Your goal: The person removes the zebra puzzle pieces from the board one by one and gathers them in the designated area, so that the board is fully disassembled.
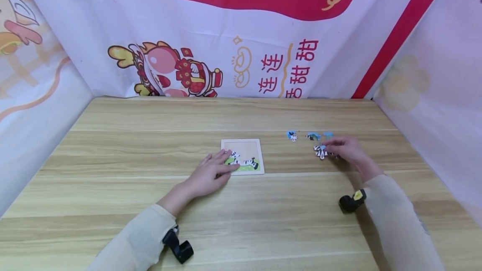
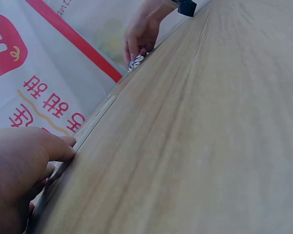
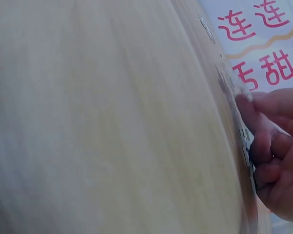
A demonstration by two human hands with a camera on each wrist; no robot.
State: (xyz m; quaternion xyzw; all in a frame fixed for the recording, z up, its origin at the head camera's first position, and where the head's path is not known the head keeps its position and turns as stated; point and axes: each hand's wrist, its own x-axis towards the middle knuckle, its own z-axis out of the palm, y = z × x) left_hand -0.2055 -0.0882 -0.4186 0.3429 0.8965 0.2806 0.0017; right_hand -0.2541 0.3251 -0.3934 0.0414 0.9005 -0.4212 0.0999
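Note:
A square puzzle board with a pale rim lies on the table, zebra pieces on green filling its lower part. My left hand rests on the board's left side, fingers extended across the rim and the laid pieces. To the right, my right hand pinches a black-and-white striped puzzle piece between thumb and fingertips. In the right wrist view the thumb and fingers meet at the piece's edge, low over the tabletop. Other pieces lie partly hidden under that hand.
Loose puzzle pieces with blue parts lie beyond the right hand: one with stripes, a darker one and a small blue one. A printed curtain closes off the wooden table's far edge.

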